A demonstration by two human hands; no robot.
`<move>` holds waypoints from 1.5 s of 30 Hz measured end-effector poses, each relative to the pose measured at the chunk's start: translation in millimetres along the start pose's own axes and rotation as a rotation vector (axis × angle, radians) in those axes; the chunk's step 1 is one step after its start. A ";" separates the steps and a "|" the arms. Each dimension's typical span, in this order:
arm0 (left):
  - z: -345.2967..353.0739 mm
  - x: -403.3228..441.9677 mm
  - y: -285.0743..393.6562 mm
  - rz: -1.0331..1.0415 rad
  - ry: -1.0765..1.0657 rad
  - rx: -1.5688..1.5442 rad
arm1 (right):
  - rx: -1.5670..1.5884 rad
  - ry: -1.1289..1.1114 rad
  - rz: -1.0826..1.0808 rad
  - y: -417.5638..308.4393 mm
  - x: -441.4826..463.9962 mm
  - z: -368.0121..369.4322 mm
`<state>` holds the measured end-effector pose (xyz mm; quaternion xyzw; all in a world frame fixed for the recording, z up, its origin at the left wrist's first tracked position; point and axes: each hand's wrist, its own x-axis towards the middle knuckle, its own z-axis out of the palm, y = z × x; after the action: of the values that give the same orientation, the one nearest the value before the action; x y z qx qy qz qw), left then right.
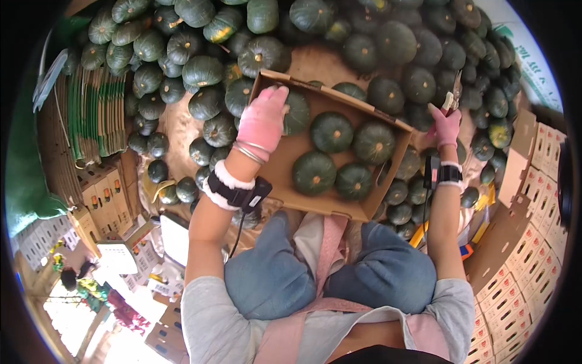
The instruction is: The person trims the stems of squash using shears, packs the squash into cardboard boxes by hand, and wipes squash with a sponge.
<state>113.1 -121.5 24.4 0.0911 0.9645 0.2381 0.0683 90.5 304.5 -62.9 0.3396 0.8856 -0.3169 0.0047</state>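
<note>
At the far left, flat cardboard sheets (97, 112) are stacked, and loose green pumpkins (203, 71) are heaped across the back, many not boxed. Near the middle, the gloved left hand (262, 122) is held at the far left corner of an open box (276, 171), its fingers close together beside 1 boxed pumpkin (298, 113); whether it is gripped cannot be told. In the box, 5 pumpkins are seen, and bare cardboard is left at the near left, so it is judged only partly filled. To the right, pruning shears (455, 97) are held in the right hand (447, 125), its fingers wrapped round the handles.
</note>
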 end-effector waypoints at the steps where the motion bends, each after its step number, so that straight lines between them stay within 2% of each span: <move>1: -4.5 3.6 0.9 -0.039 -0.064 0.060 | -0.018 0.014 -0.011 3.3 -4.6 4.6; 5: -20.7 3.2 1.3 0.182 0.148 -0.061 | -0.082 0.006 0.032 1.3 -10.6 7.4; 6: -29.3 4.7 2.0 0.187 0.195 -0.142 | -0.101 0.024 0.055 2.4 -9.0 9.0; 8: -50.6 13.5 4.9 0.132 0.287 0.018 | -0.135 0.061 0.086 1.2 -5.9 12.9; 11: -60.4 42.7 -23.9 0.169 0.411 0.022 | -0.112 0.099 0.072 -1.9 -10.6 13.7; 14: -64.2 74.1 -31.3 0.076 0.357 -0.052 | -0.024 0.139 0.036 1.3 -11.5 18.8; 16: -58.3 102.7 -41.3 0.162 0.305 -0.068 | -0.097 0.204 0.024 -7.9 -19.0 19.0; 18: -54.2 129.1 -27.0 0.105 0.174 -0.013 | -0.129 0.193 0.082 -9.2 -20.0 21.7; 21: -30.6 173.2 -19.7 0.165 0.096 0.156 | -0.178 0.167 0.107 -8.0 -19.2 23.5; 25: -3.4 196.8 23.8 0.025 0.038 0.344 | -0.176 0.159 0.097 -1.7 -18.2 27.2; 28: 8.2 199.3 43.1 0.094 -0.121 0.329 | -0.163 0.170 0.072 -8.5 -22.4 22.1; 30: 3.4 196.6 61.1 0.136 -0.328 0.534 | -0.168 0.173 0.074 -8.6 -23.2 22.8; 32: 6.6 197.7 61.3 0.213 -0.367 0.619 | -0.198 0.221 0.030 -4.2 -23.1 27.1; 33: 6.9 199.2 60.2 0.233 -0.355 0.640 | -0.218 0.252 0.006 -2.6 -24.2 29.3; 36: 5.9 214.9 59.6 0.089 -0.277 0.440 | -0.273 0.285 -0.033 2.7 -23.3 35.0; 38: 10.3 227.4 53.0 0.050 -0.017 0.337 | -0.276 0.294 -0.039 4.3 -22.1 37.9; 40: 17.1 242.5 46.7 0.016 0.156 0.298 | -0.283 0.285 -0.032 5.8 -22.1 39.3; 41: 17.5 250.1 50.2 -0.018 0.162 0.307 | -0.280 0.287 -0.036 6.1 -22.9 39.4; 45: 26.3 283.6 57.9 0.233 0.291 0.281 | -0.247 0.327 -0.091 9.5 -22.7 41.3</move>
<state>-150.3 -0.3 3.6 0.1751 0.9709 0.1183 -0.1126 105.1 273.0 -96.2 0.3431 0.9211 -0.1464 -0.1115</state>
